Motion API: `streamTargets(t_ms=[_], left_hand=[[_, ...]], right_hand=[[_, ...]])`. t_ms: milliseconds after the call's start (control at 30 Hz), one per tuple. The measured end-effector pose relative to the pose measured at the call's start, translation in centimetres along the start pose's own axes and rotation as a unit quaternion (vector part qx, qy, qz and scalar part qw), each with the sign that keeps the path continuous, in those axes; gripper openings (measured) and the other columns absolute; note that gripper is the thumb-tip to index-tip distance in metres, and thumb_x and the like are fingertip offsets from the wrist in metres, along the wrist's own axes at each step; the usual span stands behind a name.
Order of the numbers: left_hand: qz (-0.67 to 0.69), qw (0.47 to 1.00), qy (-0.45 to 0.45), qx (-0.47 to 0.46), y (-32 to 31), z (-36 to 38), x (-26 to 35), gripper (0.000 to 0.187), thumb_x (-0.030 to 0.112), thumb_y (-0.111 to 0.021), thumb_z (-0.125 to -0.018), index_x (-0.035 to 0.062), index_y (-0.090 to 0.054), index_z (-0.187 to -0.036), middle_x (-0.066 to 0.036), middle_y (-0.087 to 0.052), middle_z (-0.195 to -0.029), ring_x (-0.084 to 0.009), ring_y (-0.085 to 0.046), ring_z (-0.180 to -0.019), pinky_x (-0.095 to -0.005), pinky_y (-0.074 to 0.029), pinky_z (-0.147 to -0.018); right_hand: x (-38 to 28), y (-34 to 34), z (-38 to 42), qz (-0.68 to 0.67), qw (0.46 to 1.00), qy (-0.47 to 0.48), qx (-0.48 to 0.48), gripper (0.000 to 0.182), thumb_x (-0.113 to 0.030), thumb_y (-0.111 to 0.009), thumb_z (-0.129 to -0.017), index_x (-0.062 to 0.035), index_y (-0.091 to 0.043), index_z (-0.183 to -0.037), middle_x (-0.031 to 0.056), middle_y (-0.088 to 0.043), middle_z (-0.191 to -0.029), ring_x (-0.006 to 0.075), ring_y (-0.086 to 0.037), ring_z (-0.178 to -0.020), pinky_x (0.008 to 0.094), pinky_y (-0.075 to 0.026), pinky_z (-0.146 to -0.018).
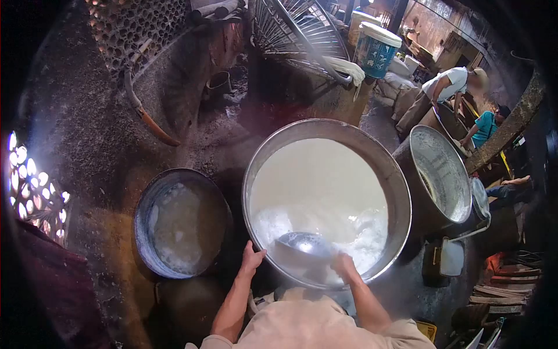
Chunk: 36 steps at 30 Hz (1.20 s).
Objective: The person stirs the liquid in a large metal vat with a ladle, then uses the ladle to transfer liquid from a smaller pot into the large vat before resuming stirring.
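Observation:
A big metal vat [401, 192] of whitish liquid stands right in front of me, with white foam [372, 232] along its near side. My left hand [251, 257] grips the vat's near-left rim, its fingers closed over the edge. Inside the vat, my right hand [344, 266] is closed on the right end of a shiny metal bowl [304, 244]. The bowl is tilted and sits at the surface of the liquid, its lower part blurred. How the fingers wrap its edge is partly hidden.
To the left stands a smaller metal tub [142, 244] with cloudy liquid. A tall metal drum [459, 203] is at the right. Behind are a large slatted basket [296, 29] and a lidded blue bucket [376, 52]. Two people [447, 87] work at the back right, near stacked firewood [503, 294].

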<state>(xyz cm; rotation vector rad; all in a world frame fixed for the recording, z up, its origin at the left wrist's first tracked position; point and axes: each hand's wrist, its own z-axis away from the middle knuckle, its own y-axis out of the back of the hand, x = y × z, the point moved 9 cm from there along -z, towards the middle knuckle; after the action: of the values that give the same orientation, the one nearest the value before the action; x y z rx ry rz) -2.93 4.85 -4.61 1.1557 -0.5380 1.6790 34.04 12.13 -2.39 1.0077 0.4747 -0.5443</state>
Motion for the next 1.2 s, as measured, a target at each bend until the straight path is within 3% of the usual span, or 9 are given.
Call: streamTargets(t_ms=[167, 300, 467, 533, 633, 700, 833, 933, 1200], left_hand=[[-0.010, 0.999, -0.005, -0.039, -0.1, 0.0, 0.6, 0.044, 0.008, -0.074, -0.069, -0.0006, -0.052, -0.106, -0.016, -0.062, -0.099, -0.0252, -0.060, -0.093, -0.0364, -0.047, -0.082], [-0.094, 0.995, -0.038, -0.018, -0.1, -0.7, 0.0, 0.042, 0.003, -0.066, -0.069, -0.0008, -0.053, -0.108, -0.016, -0.063, -0.099, -0.0286, -0.060, -0.098, -0.0374, -0.047, -0.083], [-0.029, 0.996, -0.069, -0.056, -1.2, -0.8, 0.4, 0.052, 0.008, -0.067, -0.070, 0.0008, -0.052, -0.118, -0.018, -0.059, -0.110, -0.0330, -0.057, -0.105, -0.0385, -0.044, -0.091], [-0.061, 0.996, -0.062, -0.022, -0.5, 0.3, 1.9, 0.053, 0.010, -0.069, -0.070, 0.0011, -0.052, -0.119, -0.018, -0.059, -0.111, -0.0329, -0.057, -0.106, -0.0383, -0.044, -0.092], [-0.144, 0.983, -0.095, 0.063, 0.2, -0.5, 0.0, 0.056, 0.014, -0.073, -0.070, 0.0005, -0.051, -0.120, -0.020, -0.058, -0.114, -0.0330, -0.056, -0.108, -0.0385, -0.043, -0.093], [-0.073, 0.996, -0.043, -0.006, -0.1, 0.3, 1.4, 0.055, 0.013, -0.073, -0.070, -0.0004, -0.052, -0.118, -0.020, -0.059, -0.112, -0.0338, -0.057, -0.107, -0.0386, -0.044, -0.092], [-0.072, 0.997, -0.033, 0.013, 0.2, 1.0, 2.7, 0.052, 0.012, -0.073, -0.070, -0.0009, -0.052, -0.116, -0.020, -0.061, -0.109, -0.0336, -0.058, -0.104, -0.0386, -0.045, -0.090], [-0.072, 0.997, -0.024, 0.016, 0.2, 1.0, 2.1, 0.050, 0.010, -0.072, -0.069, -0.0008, -0.053, -0.114, -0.019, -0.062, -0.105, -0.0336, -0.060, -0.101, -0.0385, -0.046, -0.089], [-0.047, 0.998, -0.021, 0.024, 0.2, 0.1, 0.7, 0.058, 0.009, -0.072, -0.072, -0.0035, -0.049, -0.123, -0.020, -0.059, -0.118, -0.0294, -0.056, -0.111, -0.0343, -0.043, -0.094]], right_hand=[[-4.1, 0.1, 4.1, -0.065, 0.995, -0.058, -0.055, 0.017, -0.010, -0.064, -0.069, 0.0001, -0.059, -0.083, 0.0073, -0.057, -0.063, 0.0173, -0.055, -0.052, 0.0336, -0.045, -0.046], [-7.6, 2.3, 4.0, -0.132, 0.987, -0.035, -0.084, 0.019, -0.007, -0.066, -0.069, -0.0050, -0.058, -0.086, 0.0019, -0.053, -0.063, 0.0128, -0.050, -0.051, 0.0304, -0.043, -0.043], [-19.0, 8.3, -0.2, 0.029, 0.997, 0.064, -0.039, 0.027, -0.006, -0.066, -0.066, -0.0003, -0.056, -0.091, 0.0078, -0.058, -0.065, 0.0141, -0.056, -0.052, 0.0318, -0.046, -0.042], [-22.8, 8.8, -4.6, 0.184, 0.956, 0.211, 0.090, 0.030, -0.010, -0.059, -0.068, 0.0013, -0.056, -0.096, 0.0225, -0.063, -0.078, 0.0361, -0.064, -0.074, 0.0431, -0.052, -0.065], [-26.1, 7.4, -9.1, 0.194, 0.956, 0.185, 0.115, 0.029, -0.011, -0.057, -0.071, -0.0020, -0.058, -0.098, 0.0244, -0.064, -0.089, 0.0419, -0.061, -0.087, 0.0477, -0.050, -0.076], [-25.1, 5.9, -11.9, 0.213, 0.955, 0.176, 0.109, 0.029, -0.011, -0.057, -0.072, -0.0031, -0.059, -0.099, 0.0237, -0.064, -0.091, 0.0413, -0.061, -0.087, 0.0483, -0.050, -0.077], [-22.1, 3.9, -13.2, 0.229, 0.964, 0.125, 0.046, 0.026, -0.015, -0.057, -0.075, -0.0017, -0.065, -0.096, 0.0225, -0.065, -0.092, 0.0376, -0.064, -0.084, 0.0466, -0.053, -0.075], [-18.3, 3.3, -13.1, 0.241, 0.966, 0.092, 0.028, 0.029, -0.015, -0.058, -0.073, -0.0012, -0.066, -0.097, 0.0227, -0.064, -0.100, 0.0367, -0.061, -0.097, 0.0457, -0.051, -0.083], [-8.3, 3.5, -10.1, 0.268, 0.962, 0.058, 0.016, 0.027, -0.021, -0.057, -0.080, -0.0010, -0.067, -0.095, 0.0228, -0.065, -0.096, 0.0373, -0.063, -0.093, 0.0462, -0.052, -0.079]])
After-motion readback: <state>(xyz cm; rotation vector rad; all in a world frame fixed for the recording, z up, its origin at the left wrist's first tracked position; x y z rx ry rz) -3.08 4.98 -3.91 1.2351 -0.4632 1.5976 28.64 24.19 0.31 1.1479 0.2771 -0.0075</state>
